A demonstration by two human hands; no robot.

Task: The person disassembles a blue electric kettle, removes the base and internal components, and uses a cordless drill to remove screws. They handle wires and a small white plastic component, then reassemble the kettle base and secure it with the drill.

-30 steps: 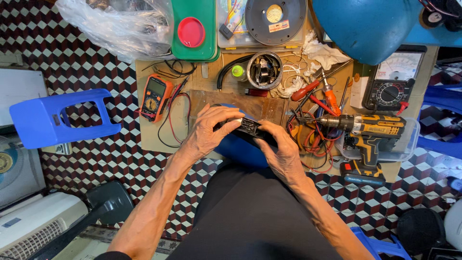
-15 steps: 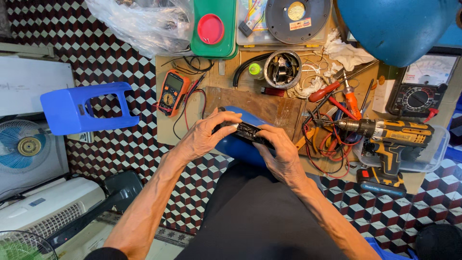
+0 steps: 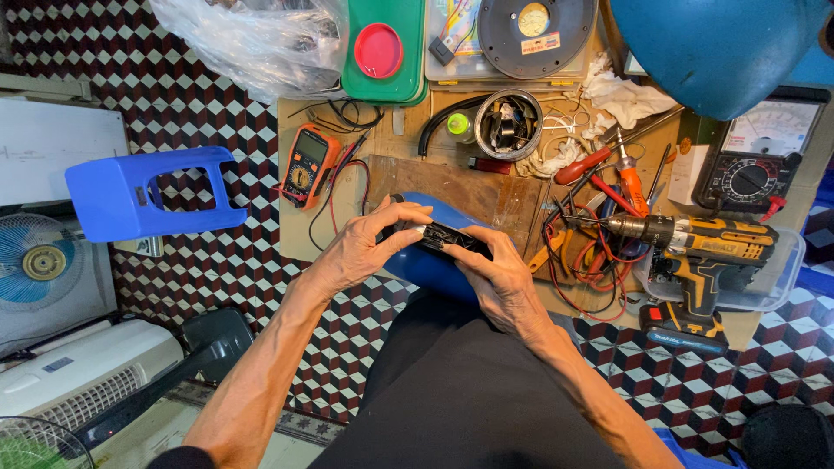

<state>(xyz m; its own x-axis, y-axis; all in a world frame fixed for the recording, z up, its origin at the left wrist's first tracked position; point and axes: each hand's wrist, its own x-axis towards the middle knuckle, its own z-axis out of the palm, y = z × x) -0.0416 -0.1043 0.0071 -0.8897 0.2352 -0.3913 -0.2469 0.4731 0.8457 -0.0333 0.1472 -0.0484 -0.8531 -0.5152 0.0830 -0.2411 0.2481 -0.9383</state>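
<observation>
Black part (image 3: 441, 236): gripped from both ends, atop blue casing (image 3: 430, 265) at the bench's near edge.
Left hand (image 3: 369, 247): fingers clamped on its left end.
Right hand (image 3: 495, 278): fingers pinching its right end.
Right of hands: yellow drill (image 3: 704, 252).
Left of hands: orange multimeter (image 3: 307, 163).

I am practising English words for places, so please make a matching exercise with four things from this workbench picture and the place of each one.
Things:
1. orange multimeter
2. yellow cordless drill
3. small black part
4. blue plastic stool

Places:
A. lying at the right end of the wooden bench, by the red wires
B. on the tiled floor, left of the bench
C. held between the left hand and the right hand
D. on the left part of the bench, with its leads beside it

Pairs: 1-D, 2-A, 3-C, 4-B
</observation>
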